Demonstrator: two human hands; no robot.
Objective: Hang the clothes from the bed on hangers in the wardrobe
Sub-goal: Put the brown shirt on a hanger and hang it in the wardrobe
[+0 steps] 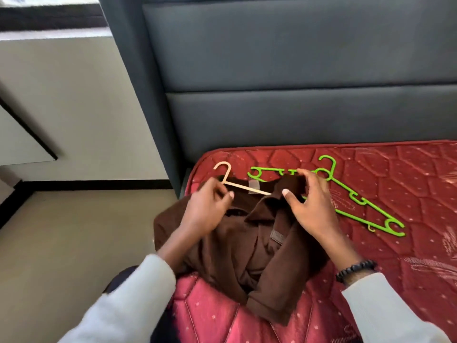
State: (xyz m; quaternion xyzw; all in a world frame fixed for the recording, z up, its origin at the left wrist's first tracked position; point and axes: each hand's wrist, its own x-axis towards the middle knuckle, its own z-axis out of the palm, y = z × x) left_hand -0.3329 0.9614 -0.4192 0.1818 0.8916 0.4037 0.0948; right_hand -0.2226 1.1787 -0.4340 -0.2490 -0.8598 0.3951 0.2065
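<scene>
The left hand [205, 209] is gripping the beige hanger [237, 185], the right hand [308, 204] pinching the brown shirt [247, 243] collar, at the mattress [395, 268] corner beside green hangers [358, 199].

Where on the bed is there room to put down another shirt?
The red mattress is bare on the right, past the green hangers, and in front by the right sleeve. The corner by the grey headboard is crowded: the brown shirt, the beige hanger and both hands are there.
</scene>
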